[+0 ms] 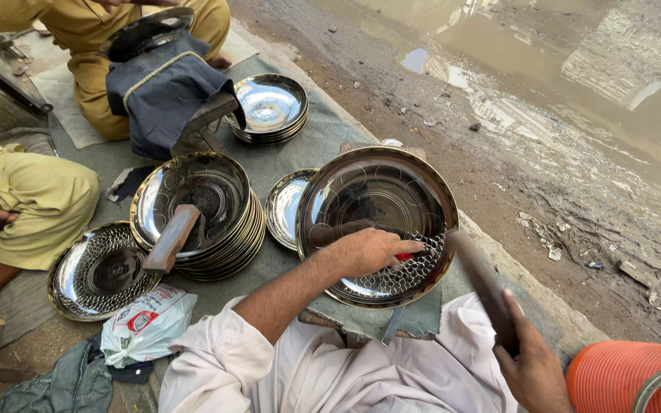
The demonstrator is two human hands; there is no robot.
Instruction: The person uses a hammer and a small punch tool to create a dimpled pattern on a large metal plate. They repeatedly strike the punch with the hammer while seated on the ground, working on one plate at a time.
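A large shiny steel plate (380, 195) lies tilted on a padded block in front of me, its near rim covered in a dimpled pattern (415, 268). My left hand (369, 251) rests on the plate and pinches a small red-tipped punch (405, 257) against that patterned part. My right hand (533, 367) grips a dark hammer handle (483, 283), raised just right of the plate's rim.
A stack of plates (200, 203) with a wooden block (170, 239) on it sits to the left, a patterned plate (97, 268) beside it and another stack (271, 105) farther back. Two people in yellow sit at left. A white bag (147, 325) is near. Muddy ground lies right.
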